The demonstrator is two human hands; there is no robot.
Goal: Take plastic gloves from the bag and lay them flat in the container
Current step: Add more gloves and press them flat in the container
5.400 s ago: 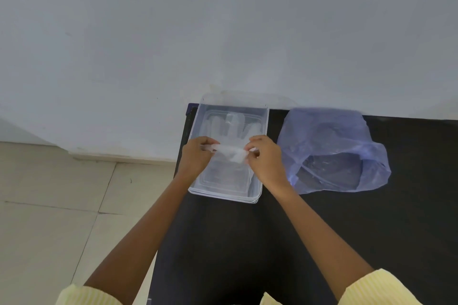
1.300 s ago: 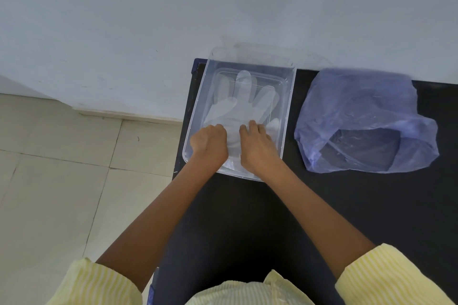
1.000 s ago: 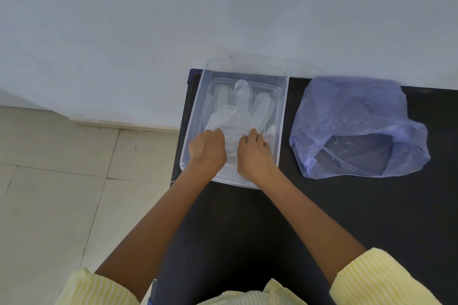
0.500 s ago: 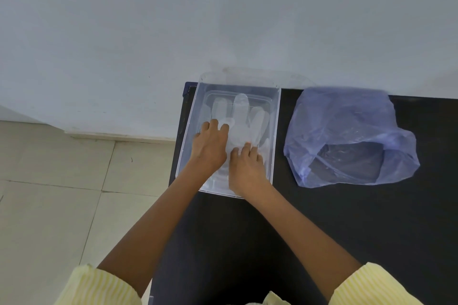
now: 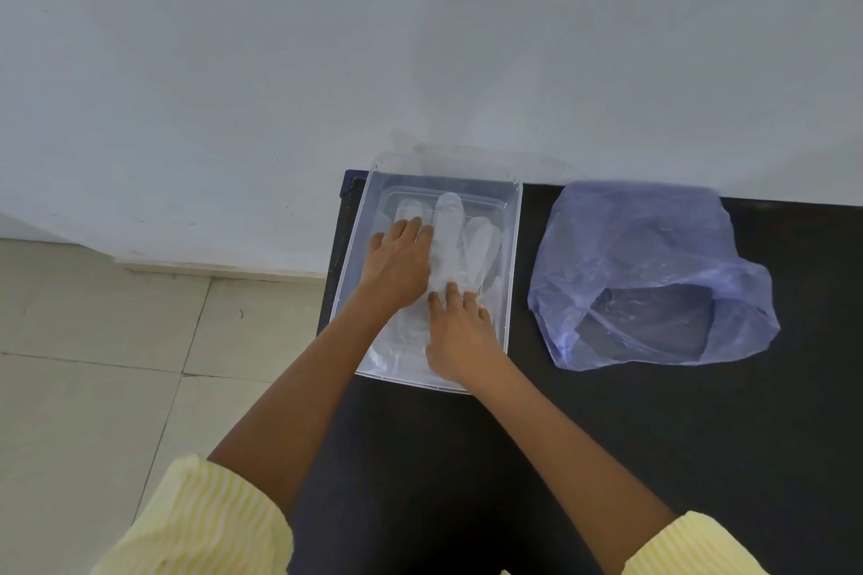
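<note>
A clear plastic glove (image 5: pixel 450 243) is pressed flat inside the clear container (image 5: pixel 512 247) at the table's (image 5: pixel 607 434) far left corner. The left hand (image 5: pixel 399 264) is laid palm-down, fingers extended, on its far part; the right hand (image 5: pixel 460 329) is spread flat nearer. The blue bag (image 5: pixel 644 266) is seen open, just right.

Your left hand (image 5: pixel 400 266) lies palm-down, fingers spread, inside the container (image 5: pixel 512 247); your right hand (image 5: pixel 460 332) presses flat just behind it.
</note>
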